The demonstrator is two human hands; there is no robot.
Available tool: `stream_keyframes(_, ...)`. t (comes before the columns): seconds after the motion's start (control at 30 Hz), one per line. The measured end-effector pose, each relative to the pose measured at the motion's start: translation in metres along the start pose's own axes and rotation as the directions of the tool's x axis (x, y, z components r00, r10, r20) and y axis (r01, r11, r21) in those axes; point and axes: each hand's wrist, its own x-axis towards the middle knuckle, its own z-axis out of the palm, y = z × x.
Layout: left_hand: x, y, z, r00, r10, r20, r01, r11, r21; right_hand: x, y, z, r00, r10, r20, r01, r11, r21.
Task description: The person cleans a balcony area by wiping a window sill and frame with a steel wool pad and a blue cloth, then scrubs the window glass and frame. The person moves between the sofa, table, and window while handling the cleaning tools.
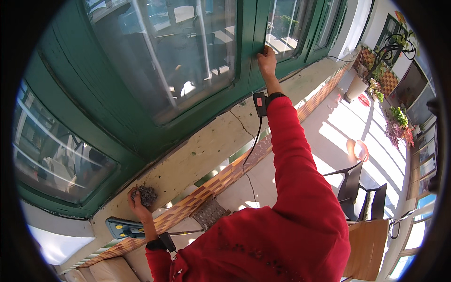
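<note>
Low on the left, my left hand (139, 208) is closed around a grey steel wool scrubber (147, 196) at the window sill (208, 141). My right hand (267, 62) reaches far up to the green window frame (248, 53) and touches it beside the right pane (287, 26); its fingertips are bent, and whether they grip an edge is hidden. Between the frame's green bars is a large glass pane (176, 63) with reflections and white bars behind it. A flat squeegee-like cleaning head (123, 227) with yellow discs rests by my left wrist.
Brown checkered tiles (208, 187) run below the sill. A woven stool (210, 212) stands near my body. Behind on the right are a black chair (352, 187), a wooden table (366, 246) and a potted plant (356, 86). A black cable (254, 142) hangs from my right wrist.
</note>
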Motion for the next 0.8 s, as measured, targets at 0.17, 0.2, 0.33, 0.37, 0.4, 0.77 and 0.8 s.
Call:
stream_keyframes(0.17, -0.003, 0.004, 0.004, 1.000, 0.009, -0.008, -0.009, 1.000, 0.018, 0.001, 0.005, 0.003, 0.997, 0.076, 0.002, -0.075, 0.989, 0.129)
stream_keyframes(0.2, -0.003, 0.004, 0.005, 0.999, 0.039, 0.006, -0.039, 0.999, 0.001, 0.003, 0.006, 0.003, 0.995, 0.094, 0.032, -0.098, 0.985, 0.141)
stream_keyframes(0.33, -0.004, 0.004, 0.006, 0.988, 0.151, 0.032, -0.154, 0.984, 0.093, 0.008, 0.006, -0.001, 0.991, 0.130, 0.040, -0.134, 0.982, 0.131)
stream_keyframes(0.37, -0.004, 0.004, 0.006, 0.993, 0.115, 0.028, -0.117, 0.990, 0.078, 0.008, 0.005, -0.003, 0.990, 0.135, 0.046, -0.139, 0.984, 0.111)
stream_keyframes(0.4, -0.004, 0.004, 0.005, 0.993, 0.114, 0.033, -0.116, 0.991, 0.068, 0.007, 0.005, -0.007, 0.987, 0.161, 0.016, -0.162, 0.982, 0.102)
stream_keyframes(0.77, -0.009, 0.007, 0.003, 0.990, 0.143, 0.009, -0.144, 0.989, 0.037, -0.015, 0.016, -0.156, 0.953, 0.178, 0.245, -0.280, 0.823, 0.494)
stream_keyframes(0.8, -0.010, 0.008, 0.004, 0.988, 0.153, 0.009, -0.153, 0.987, 0.045, -0.021, 0.009, -0.173, 0.936, 0.296, 0.192, -0.353, 0.801, 0.484)
